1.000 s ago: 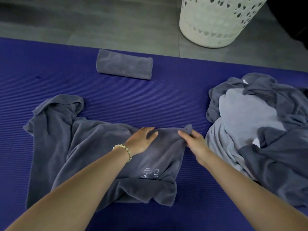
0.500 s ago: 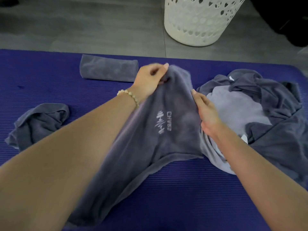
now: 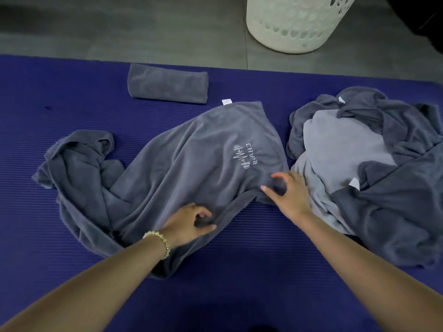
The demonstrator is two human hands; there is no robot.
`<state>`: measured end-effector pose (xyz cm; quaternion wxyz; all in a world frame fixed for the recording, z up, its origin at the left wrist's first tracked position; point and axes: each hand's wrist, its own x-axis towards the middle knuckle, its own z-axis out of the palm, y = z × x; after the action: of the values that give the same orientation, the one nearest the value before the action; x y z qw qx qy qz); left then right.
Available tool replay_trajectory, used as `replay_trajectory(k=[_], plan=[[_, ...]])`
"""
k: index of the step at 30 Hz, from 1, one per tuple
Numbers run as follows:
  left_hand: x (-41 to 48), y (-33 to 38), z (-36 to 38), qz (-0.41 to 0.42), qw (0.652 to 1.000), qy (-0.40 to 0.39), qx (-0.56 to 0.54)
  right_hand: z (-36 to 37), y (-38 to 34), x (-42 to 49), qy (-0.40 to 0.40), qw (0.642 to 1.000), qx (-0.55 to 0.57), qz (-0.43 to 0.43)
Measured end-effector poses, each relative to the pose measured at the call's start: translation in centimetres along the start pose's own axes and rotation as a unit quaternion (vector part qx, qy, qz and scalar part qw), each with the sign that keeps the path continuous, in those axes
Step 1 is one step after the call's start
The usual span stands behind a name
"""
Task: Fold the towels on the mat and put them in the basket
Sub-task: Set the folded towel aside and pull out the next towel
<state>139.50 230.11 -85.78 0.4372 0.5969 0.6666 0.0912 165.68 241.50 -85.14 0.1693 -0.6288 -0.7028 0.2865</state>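
Observation:
A dark grey towel (image 3: 191, 159) with a white logo lies spread and rumpled on the blue mat (image 3: 72, 279), its left end bunched up. My left hand (image 3: 189, 224), a bead bracelet on its wrist, pinches the towel's near edge. At the towel's near right corner, my right hand (image 3: 287, 192) grips the fabric between thumb and fingers. One folded grey towel (image 3: 167, 83) rests at the mat's far side. The white perforated basket (image 3: 294, 27) stands on the floor beyond the mat, to the right.
A heap of unfolded dark and light grey towels (image 3: 371, 164) covers the mat's right side, right next to my right hand. Grey floor tiles (image 3: 119, 27) lie past the mat's far edge.
The logo end of the towel was lifted and laid out flat toward the far side. Both hands came back down to the towel's near edge.

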Motion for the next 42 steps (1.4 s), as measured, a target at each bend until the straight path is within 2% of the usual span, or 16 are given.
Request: replay_trajectory(k=[2,5,8,12,14,18,20,23,26,28,30,32,34,35,39,42], plan=[[-1.1,-0.4,1.4,0.000,1.000,0.025,-0.018,0.5,-1.5,-0.8,-0.101,0.993,-0.009,-0.061],[-2.2,-0.5,2.6,-0.010,0.999,0.035,-0.009,1.8,-3.7,-1.0,-0.238,0.964,-0.065,-0.103],[-3.2,-0.4,2.2,-0.019,1.000,0.010,-0.012,2.3,-4.9,-1.4,-0.314,0.941,-0.074,-0.105],[-4.5,0.1,-1.1,-0.018,0.987,0.018,-0.160,0.7,-5.4,-3.4,-0.371,0.925,0.048,-0.068],[-5.5,-0.1,-2.4,-0.026,0.984,-0.028,-0.176,0.0,-5.2,-5.0,-0.425,0.901,0.069,-0.046],[-7.9,-2.1,-1.6,-0.074,0.968,-0.217,-0.105,1.7,-4.2,-9.4,-0.572,0.820,-0.016,-0.013],[-8.4,-3.4,-1.5,-0.089,0.973,-0.180,-0.115,2.6,-4.5,-9.6,-0.566,0.824,-0.023,-0.008],[-7.9,-5.4,-4.5,-0.097,0.980,0.056,-0.163,3.1,-6.5,-6.2,-0.440,0.898,0.020,-0.017],[-7.8,-7.9,-8.7,-0.140,0.937,0.299,-0.116,4.4,-10.2,-2.4,-0.368,0.928,0.047,-0.037],[-8.1,-9.8,-10.8,-0.208,0.902,0.372,-0.062,6.2,-12.7,-0.9,-0.346,0.936,0.038,-0.058],[-8.2,-11.5,-12.1,-0.300,0.868,0.377,-0.117,8.2,-15.2,-0.1,-0.337,0.937,0.031,-0.083],[-8.1,-12.8,-12.7,-0.359,0.819,0.368,-0.255,9.9,-17.8,0.4,-0.332,0.936,0.022,-0.112],[-7.8,-13.9,-13.1,-0.349,0.776,0.376,-0.367,11.3,-20.2,0.7,-0.332,0.935,0.020,-0.121],[-7.7,-14.3,-13.2,-0.339,0.767,0.378,-0.392,11.9,-21.2,1.0,-0.333,0.935,0.020,-0.119],[-7.6,-15.1,-14.1,-0.325,0.767,0.376,-0.407,14.5,-24.6,1.7,-0.335,0.937,0.038,-0.091],[-8.4,-16.0,-14.9,-0.261,0.791,0.304,-0.462,16.1,-26.2,1.9,-0.353,0.931,0.055,-0.077]])
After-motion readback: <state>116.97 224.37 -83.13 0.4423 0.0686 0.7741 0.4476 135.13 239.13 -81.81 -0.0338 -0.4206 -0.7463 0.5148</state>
